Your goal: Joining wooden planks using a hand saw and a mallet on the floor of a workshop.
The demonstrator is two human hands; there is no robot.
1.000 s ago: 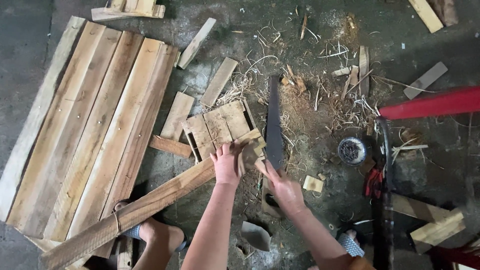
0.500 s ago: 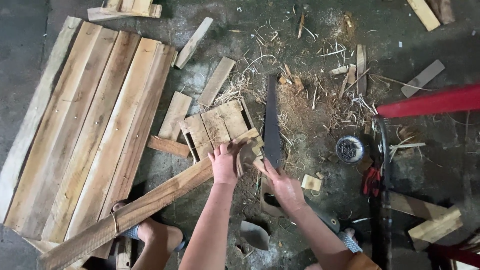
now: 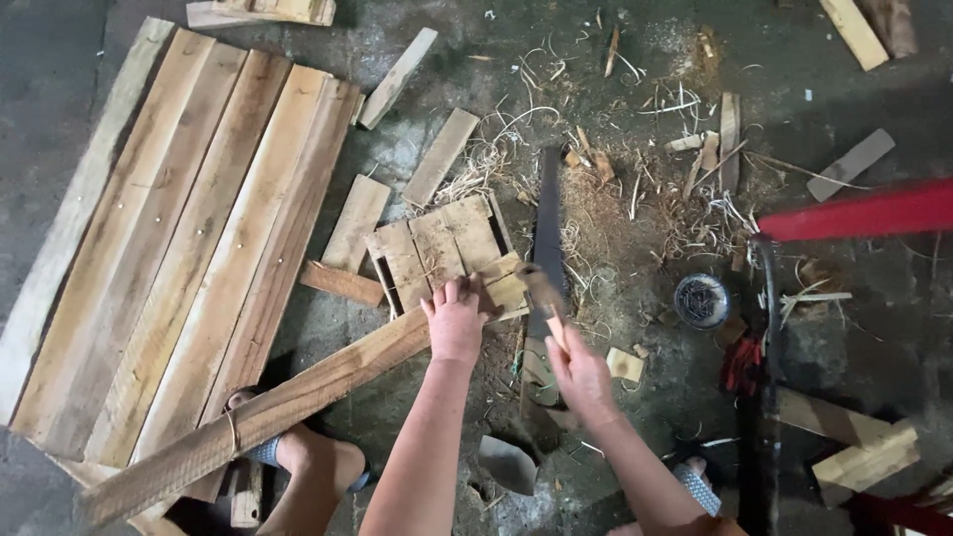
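Observation:
My left hand [image 3: 457, 320] presses down, fingers spread, where the end of a long rough plank [image 3: 268, 412] meets a small slatted wooden panel [image 3: 437, 243]. My right hand [image 3: 581, 375] grips the wooden handle of a hammer [image 3: 543, 290]. Its head is blurred, just above a short block [image 3: 504, 283] at the panel's right corner. A dark handsaw blade [image 3: 548, 213] lies on the floor right behind the hammer.
A large panel of joined boards [image 3: 169, 248] lies to the left. Offcuts and shavings litter the concrete floor. A round tin of nails [image 3: 702, 301] sits to the right, near a red bar [image 3: 864, 210]. My sandalled foot [image 3: 308, 462] rests by the long plank.
The hammer head now shows as a blur over the block by the panel's corner; my right hand has shifted slightly. My left hand stays on the plank end.

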